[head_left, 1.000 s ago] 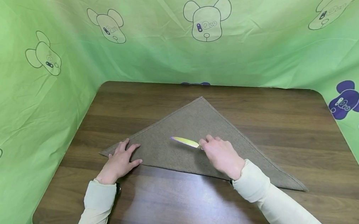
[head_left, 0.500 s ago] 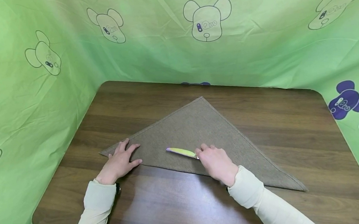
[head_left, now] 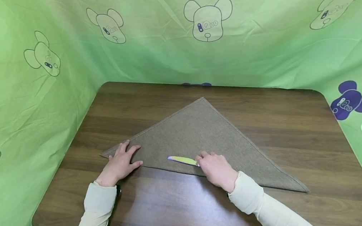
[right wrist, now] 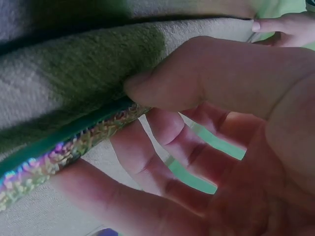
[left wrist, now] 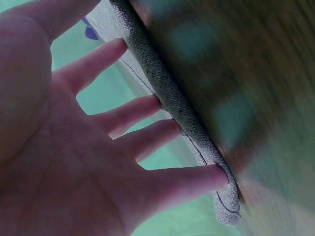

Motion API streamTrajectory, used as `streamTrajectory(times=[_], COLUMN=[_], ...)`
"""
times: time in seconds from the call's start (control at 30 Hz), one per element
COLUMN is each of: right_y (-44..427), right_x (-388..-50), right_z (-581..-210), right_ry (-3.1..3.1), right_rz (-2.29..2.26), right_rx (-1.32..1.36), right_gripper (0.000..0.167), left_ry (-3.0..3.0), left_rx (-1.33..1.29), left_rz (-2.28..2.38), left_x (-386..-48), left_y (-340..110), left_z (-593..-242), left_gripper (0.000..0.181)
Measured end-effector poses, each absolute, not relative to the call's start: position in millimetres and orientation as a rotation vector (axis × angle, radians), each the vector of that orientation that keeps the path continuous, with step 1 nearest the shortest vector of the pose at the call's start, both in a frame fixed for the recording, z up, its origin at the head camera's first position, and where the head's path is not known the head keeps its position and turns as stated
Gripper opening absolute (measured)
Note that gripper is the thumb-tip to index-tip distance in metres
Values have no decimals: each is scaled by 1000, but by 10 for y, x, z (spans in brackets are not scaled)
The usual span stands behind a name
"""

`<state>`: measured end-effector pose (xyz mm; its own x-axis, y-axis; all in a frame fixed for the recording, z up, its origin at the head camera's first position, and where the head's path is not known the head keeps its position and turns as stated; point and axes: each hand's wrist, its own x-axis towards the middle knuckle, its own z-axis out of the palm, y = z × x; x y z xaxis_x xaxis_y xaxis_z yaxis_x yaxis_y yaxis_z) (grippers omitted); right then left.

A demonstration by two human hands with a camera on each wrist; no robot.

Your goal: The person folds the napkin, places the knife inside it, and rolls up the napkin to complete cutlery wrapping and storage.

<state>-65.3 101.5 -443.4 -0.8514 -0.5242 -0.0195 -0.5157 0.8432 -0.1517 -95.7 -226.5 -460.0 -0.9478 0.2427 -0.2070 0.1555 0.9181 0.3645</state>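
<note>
A grey-brown cloth [head_left: 183, 138], folded into a triangle, lies with its point toward the far side. My left hand [head_left: 118, 167] rests spread over its left corner; in the left wrist view the fingertips [left wrist: 216, 177] touch the cloth's edge. With thumb and fingers, my right hand [head_left: 216, 171] pinches a shiny rainbow-coloured table knife [head_left: 183, 160]. The smooth blade points left, low over the cloth near its front fold; I cannot tell whether it touches. A hammered-looking part of the knife [right wrist: 59, 152] shows in the right wrist view. The hand hides the rest from above.
The cloth lies on a dark wooden table [head_left: 264, 109] with rounded corners. Green fabric [head_left: 163, 53] printed with bear heads hangs behind the table and along its sides.
My right hand has brought the knife down and slightly left, toward the front fold of the cloth. The left hand and the cloth stay in place.
</note>
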Motion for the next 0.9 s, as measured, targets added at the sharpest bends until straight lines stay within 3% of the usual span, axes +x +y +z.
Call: streamTrajectory(times=[0.9], right_y=[1034], right_x=[-607], right_z=[-4519], right_ry=[2950], right_rz=[-260], right_rx=[-857], right_gripper=[20], left_ry=[2833], left_rx=[301], left_rz=[496], left_x=[-959], left_y=[-2265], left_z=[-4595], left_gripper=[56])
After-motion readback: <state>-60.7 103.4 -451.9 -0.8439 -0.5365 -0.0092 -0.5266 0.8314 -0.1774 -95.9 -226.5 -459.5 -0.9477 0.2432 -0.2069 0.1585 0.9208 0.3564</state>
